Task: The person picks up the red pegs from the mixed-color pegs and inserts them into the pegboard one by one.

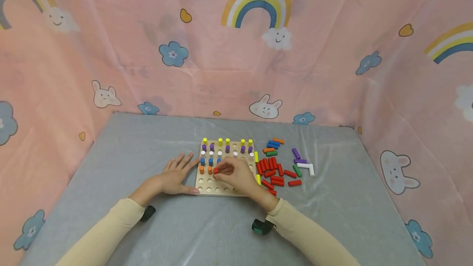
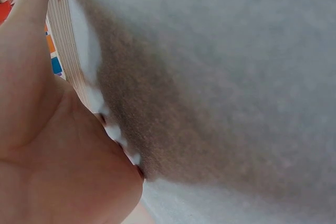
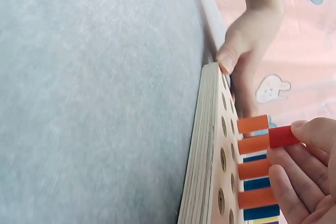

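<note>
A wooden pegboard lies on the table, with rows of yellow, purple, white, blue and orange pegs standing in its holes. Above the board, my right hand pinches a red peg between thumb and fingers. In the right wrist view the peg is level with the tops of the orange pegs, clear of the holes. My left hand lies with fingers spread along the board's left side, its thumb touching the near left corner. Part of the board's right half is hidden behind my right hand.
Loose red pegs lie piled to the right of the board. Farther out are loose white, green, purple, blue and orange pegs. Two yellow pegs lie along the board's right edge. A grey cloth covers the table.
</note>
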Demonstrator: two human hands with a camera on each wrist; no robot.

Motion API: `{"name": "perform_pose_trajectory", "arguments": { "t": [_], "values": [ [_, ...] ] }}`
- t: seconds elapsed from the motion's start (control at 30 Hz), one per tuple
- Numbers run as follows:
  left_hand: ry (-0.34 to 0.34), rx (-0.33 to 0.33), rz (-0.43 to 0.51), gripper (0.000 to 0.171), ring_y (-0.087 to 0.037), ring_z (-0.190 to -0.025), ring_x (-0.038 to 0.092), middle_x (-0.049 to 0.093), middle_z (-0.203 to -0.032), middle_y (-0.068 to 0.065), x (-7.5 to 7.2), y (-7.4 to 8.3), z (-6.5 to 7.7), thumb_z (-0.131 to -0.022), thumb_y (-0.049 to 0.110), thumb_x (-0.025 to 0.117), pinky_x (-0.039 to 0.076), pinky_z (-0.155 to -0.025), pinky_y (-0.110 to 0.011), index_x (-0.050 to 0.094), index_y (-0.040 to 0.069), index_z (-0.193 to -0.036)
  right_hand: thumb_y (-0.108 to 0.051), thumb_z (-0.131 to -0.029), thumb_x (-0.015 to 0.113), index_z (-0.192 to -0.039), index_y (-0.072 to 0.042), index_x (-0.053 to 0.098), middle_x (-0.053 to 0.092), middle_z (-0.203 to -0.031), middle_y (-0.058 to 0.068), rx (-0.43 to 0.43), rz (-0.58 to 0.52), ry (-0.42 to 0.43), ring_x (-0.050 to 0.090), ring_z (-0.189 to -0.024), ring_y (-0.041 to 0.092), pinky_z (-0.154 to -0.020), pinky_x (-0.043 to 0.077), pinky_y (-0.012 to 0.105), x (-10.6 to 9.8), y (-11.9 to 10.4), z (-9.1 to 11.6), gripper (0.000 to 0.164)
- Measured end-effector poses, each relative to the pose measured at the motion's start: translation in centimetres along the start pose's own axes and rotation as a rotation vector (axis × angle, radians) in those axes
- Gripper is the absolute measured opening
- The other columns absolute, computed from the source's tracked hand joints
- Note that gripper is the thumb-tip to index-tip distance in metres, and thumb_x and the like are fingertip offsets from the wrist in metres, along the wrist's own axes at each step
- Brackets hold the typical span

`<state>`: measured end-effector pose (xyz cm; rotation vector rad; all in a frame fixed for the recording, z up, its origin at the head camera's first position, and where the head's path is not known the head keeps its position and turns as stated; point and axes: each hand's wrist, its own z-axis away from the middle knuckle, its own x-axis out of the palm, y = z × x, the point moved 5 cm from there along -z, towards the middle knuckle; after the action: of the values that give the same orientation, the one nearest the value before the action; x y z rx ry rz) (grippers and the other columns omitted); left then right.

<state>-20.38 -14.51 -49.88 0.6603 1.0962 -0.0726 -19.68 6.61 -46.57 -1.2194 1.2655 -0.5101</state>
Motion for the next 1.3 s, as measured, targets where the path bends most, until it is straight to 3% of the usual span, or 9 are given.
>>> {"name": "perform_pose_trajectory", "arguments": {
  "t": [0.37,0.73,1.3],
  "values": [
    [0.002,0.007,0.005,0.109,-0.049,-0.152,-0.002,0.002,-0.167,-0.020,-0.2,0.3,0.1,-0.081,0.068,0.067,0.004,-0.116,-0.072,0.013,0.019,-0.161,-0.006,-0.084,0.077,-0.098,-0.004,0.071,0.076,-0.095,0.012,-0.037,0.009,-0.015,0.075,-0.083,0.019,-0.072,0.058,0.017,1.4,-0.4,-0.5,0.016],
    [0.019,-0.003,0.003,0.110,-0.043,-0.154,-0.005,-0.002,-0.169,-0.013,0.7,-0.9,-0.5,-0.078,0.070,0.068,0.003,-0.117,-0.071,0.011,0.024,-0.161,-0.007,-0.084,0.078,-0.097,-0.005,0.073,0.077,-0.093,0.010,-0.067,0.016,0.001,0.075,-0.081,0.019,-0.071,0.057,0.017,2.5,-0.4,-0.7,0.014],
    [0.016,0.010,-0.009,0.111,-0.044,-0.154,-0.005,-0.003,-0.169,-0.013,0.7,-0.8,-0.3,-0.079,0.075,0.063,0.002,-0.118,-0.071,0.008,0.024,-0.161,-0.007,-0.085,0.077,-0.099,-0.007,0.073,0.077,-0.094,0.009,-0.061,0.012,-0.019,0.076,-0.085,0.018,-0.072,0.057,0.017,4.2,-0.4,-0.6,0.015]
  ]
}}
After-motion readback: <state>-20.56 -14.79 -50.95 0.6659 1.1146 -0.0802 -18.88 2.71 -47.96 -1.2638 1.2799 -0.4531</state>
